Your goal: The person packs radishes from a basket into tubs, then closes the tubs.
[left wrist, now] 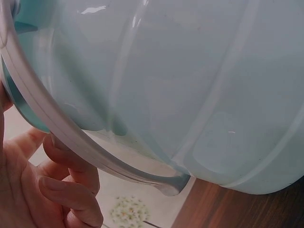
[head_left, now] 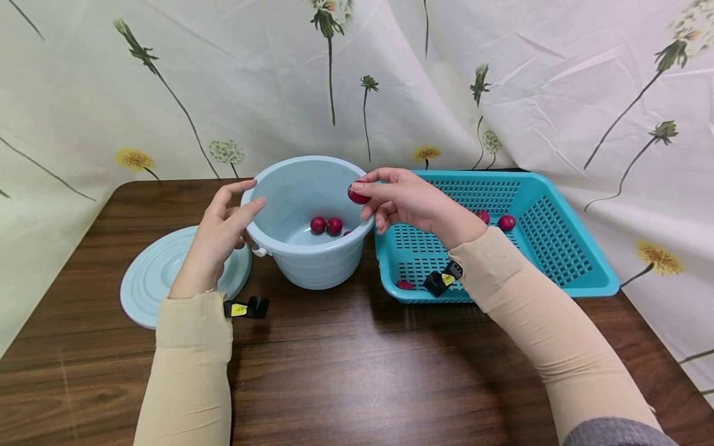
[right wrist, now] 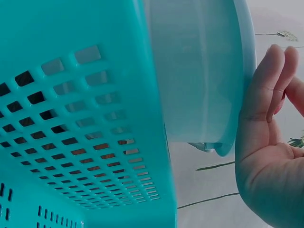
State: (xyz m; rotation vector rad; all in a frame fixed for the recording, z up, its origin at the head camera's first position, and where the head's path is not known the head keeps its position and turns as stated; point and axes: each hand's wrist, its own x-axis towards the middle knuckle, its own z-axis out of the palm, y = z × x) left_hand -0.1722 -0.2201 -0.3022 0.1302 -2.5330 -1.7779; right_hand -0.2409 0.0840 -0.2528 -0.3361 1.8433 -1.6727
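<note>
Red fruit (head_left: 357, 194) between right fingers (head_left: 385, 174)

Your right hand (head_left: 409, 201) pinches a small round dark-red fruit (head_left: 356, 194) at the right rim of a pale-blue round plastic bucket (head_left: 318, 267). Bucket's open-topped, more red fruits (head_left: 334, 227) on its floor; your left hand (head_left: 217, 232) holds its left rim. Turquoise rectangular perforated plastic basket (head_left: 591, 292) sits just right, few loose red fruits inside.

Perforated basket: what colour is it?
Turquoise. The basket shows best in the head view.
</note>
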